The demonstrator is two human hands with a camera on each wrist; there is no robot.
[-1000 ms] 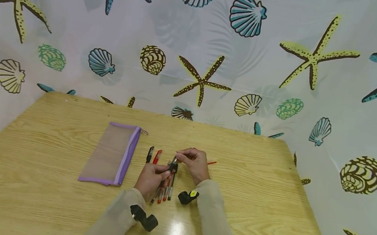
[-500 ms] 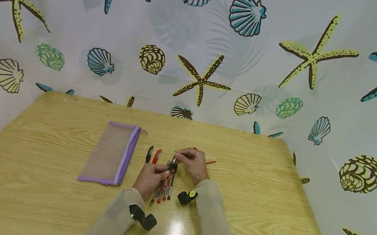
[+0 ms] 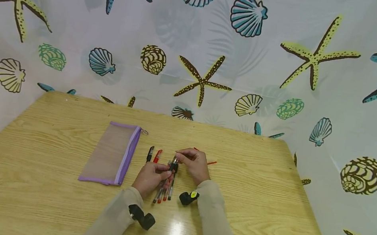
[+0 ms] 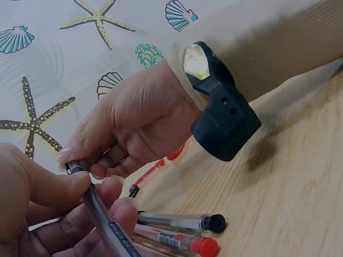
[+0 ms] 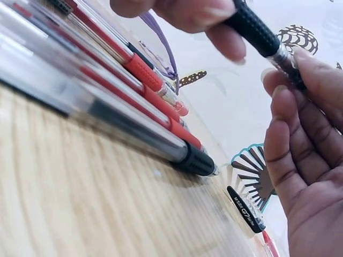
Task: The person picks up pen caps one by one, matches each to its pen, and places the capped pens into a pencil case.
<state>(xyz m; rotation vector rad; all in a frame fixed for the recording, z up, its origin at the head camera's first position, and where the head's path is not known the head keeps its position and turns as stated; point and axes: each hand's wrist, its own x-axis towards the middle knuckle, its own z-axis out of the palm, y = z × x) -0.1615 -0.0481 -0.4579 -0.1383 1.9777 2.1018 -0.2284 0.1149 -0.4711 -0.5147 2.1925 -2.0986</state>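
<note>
Your left hand (image 3: 149,179) pinches pen (image 4: 102,214) at black grip (image 5: 257,31); right hand (image 3: 197,167) pinches its tip (image 5: 289,67). Pen slants between your fingers (image 5: 203,10). Likely light, stiff, slick; tip delicate. Best hold: textured grip.

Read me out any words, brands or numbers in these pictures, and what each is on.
"G7": on the black cap clip; lettering around it is too small to read surely.
White label on the red-ended pen: too blurred.
Printing on the held pen: too small.
</note>
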